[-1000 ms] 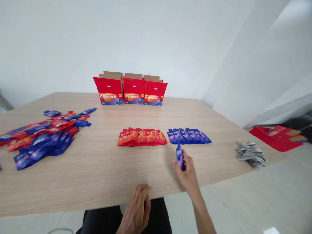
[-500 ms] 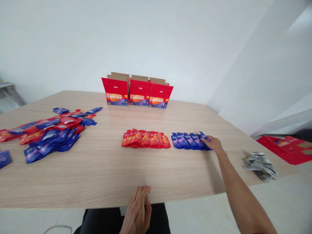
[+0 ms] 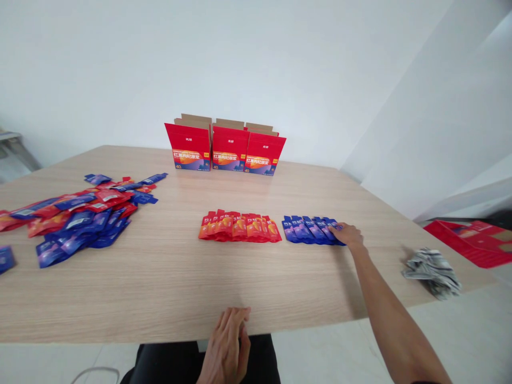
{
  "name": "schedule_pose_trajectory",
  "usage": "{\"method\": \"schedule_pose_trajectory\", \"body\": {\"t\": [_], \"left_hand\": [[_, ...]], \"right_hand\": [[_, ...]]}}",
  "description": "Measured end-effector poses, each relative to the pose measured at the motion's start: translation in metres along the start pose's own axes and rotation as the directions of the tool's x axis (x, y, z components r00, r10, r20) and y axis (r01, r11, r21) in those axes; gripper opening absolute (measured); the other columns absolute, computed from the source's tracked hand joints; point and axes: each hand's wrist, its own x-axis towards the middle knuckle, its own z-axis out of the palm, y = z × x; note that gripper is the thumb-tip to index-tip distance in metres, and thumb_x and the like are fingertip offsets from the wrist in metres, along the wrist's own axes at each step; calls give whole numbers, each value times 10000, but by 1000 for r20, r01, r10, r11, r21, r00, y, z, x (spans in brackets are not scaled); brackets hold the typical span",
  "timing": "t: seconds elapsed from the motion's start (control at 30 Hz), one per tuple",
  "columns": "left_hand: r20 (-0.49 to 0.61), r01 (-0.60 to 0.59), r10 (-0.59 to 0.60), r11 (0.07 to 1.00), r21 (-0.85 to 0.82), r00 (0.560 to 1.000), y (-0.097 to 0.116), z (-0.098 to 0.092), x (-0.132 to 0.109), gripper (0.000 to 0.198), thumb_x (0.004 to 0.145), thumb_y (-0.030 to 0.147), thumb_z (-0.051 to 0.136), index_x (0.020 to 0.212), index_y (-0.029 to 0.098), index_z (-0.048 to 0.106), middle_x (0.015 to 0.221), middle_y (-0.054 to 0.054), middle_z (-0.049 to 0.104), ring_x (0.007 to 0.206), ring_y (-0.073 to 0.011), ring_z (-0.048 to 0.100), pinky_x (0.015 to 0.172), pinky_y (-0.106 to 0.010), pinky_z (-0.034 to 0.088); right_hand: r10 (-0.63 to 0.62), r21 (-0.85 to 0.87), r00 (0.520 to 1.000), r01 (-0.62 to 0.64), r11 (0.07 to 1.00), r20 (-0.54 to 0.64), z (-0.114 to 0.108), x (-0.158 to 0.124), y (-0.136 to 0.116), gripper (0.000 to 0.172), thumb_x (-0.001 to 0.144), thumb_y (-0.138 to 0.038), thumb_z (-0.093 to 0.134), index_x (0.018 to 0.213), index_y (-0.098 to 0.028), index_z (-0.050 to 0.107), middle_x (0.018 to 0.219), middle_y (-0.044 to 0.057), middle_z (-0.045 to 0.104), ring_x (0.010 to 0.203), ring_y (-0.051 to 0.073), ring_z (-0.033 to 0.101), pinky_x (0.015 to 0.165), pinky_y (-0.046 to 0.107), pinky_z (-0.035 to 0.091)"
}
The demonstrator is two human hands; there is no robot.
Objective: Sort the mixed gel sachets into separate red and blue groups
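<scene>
My right hand [image 3: 349, 235] reaches out over the wooden table [image 3: 160, 277] and rests on the right end of a row of blue sachets [image 3: 310, 230], fingers curled against the last one. A row of red sachets [image 3: 239, 227] lies just left of the blue row. My left hand [image 3: 230, 346] sits at the table's near edge with its fingers loosely together, holding nothing I can see.
A loose heap of red and blue sachets [image 3: 76, 216] covers the left of the table. Three open red cartons [image 3: 226, 146] stand at the back. A crumpled grey wrapper [image 3: 432, 272] lies at the right edge. Flat red cartons [image 3: 468, 240] lie on the floor beyond.
My right hand carried a blue sachet from near the table's front out to the right end of the blue row and now presses there. The left hand stayed put.
</scene>
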Motion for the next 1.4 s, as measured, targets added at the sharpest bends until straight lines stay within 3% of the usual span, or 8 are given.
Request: {"method": "schedule_pose_trajectory", "body": {"t": [0.4,0.6,0.73,0.83,0.97,1.03,1.27,1.4], "left_hand": [[58,6,-1,997,-75,998,-1,-15,5,370,1002,81,437,1332,220,529,973,-64,720,875,-187,735,792,-297,640],[-172,143,-101,957,253,980,-84,-100,32,206,1018,208,474,1155,211,627,1019,-76,712,962,-222,694,896,-361,595],[-360,486,-334,697,528,871,-159,-192,60,377,958,317,475,1263,129,592,1223,-162,672,1175,-345,610,1093,-598,465],[-507,689,-467,459,561,724,-196,-245,81,544,943,372,504,1371,36,530,1352,-255,626,1324,-443,525,1075,-691,411],[-490,812,-726,160,561,482,-216,-280,104,767,963,486,532,1484,-62,405,1473,-376,517,1361,-501,503,997,-687,467],[-445,797,-787,95,596,427,-218,-284,109,710,984,522,500,1453,-10,464,1497,-345,522,1372,-487,513,1015,-665,477],[-342,650,-740,165,742,579,-213,-279,101,499,1056,397,296,1239,65,620,1370,-256,641,1362,-439,538,1042,-598,500],[-380,699,-730,185,691,568,-226,-284,94,448,1028,405,334,1111,106,657,1122,-175,714,1157,-403,658,900,-579,578]], "right_hand": [[-76,55,989,84,995,-126,-9,-29,-11,553,956,-483,515,1308,-107,717,1310,294,639,1252,450,594,1008,603,478],[-316,178,831,433,884,-457,-4,-78,-32,484,971,-419,437,1279,-138,684,1273,222,628,1163,383,576,1009,547,460],[-404,236,730,600,764,-551,-2,-105,-48,400,972,-381,439,1244,-176,649,1245,178,637,1213,348,562,1071,522,427],[-423,266,695,653,709,-581,-3,-116,-57,369,977,-344,429,1235,-184,639,1246,172,640,1248,337,555,1099,519,412],[-433,288,673,686,668,-600,-5,-122,-62,364,972,-327,419,1204,-177,655,1222,175,647,1229,331,566,1103,513,423],[-436,296,675,688,663,-595,-7,-124,-61,357,965,-324,427,1188,-183,666,1209,173,646,1221,330,569,1103,518,427],[-449,276,647,711,647,-616,-8,-130,-56,320,982,-339,417,1089,-196,683,1136,155,664,1160,306,599,1088,498,441],[-451,269,636,719,641,-626,-9,-133,-55,312,988,-325,409,1038,-199,690,1103,148,671,1124,295,614,1075,485,444]]}}
